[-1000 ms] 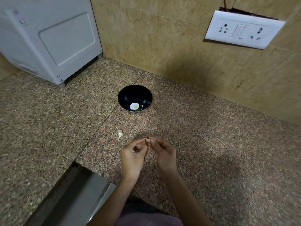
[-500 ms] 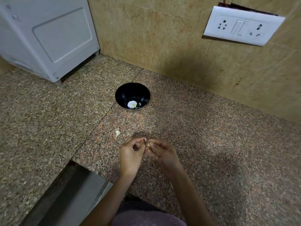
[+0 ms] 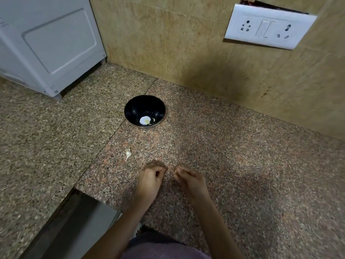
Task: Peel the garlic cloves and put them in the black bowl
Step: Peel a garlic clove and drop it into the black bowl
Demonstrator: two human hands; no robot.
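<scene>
**Work surface.** The granite counter carries all the task items. Directions are given from the hands, with 12 o'clock pointing toward the wall.

**Bowl.** The black bowl stands upright at 12 o'clock, well apart from both hands. Inside, on a white patch at the bottom, lies a pale peeled clove.

**Loose clove.** One unpeeled clove lies on the counter at 10 o'clock, near the left hand but not touching it.

**Left hand**. The fingers are curled in against the thumb. The fingertips are blurred, so whether they hold anything cannot be told.

**Right hand**. It is just beside the left hand, with a small gap between them. Thumb and forefinger pinch a thin pale sliver. Whether this is skin or clove cannot be told.

**Surroundings.** A white appliance stands at 10 o'clock, at the far end of the counter. A socket plate is fixed to the tiled wall at 1 o'clock.
</scene>
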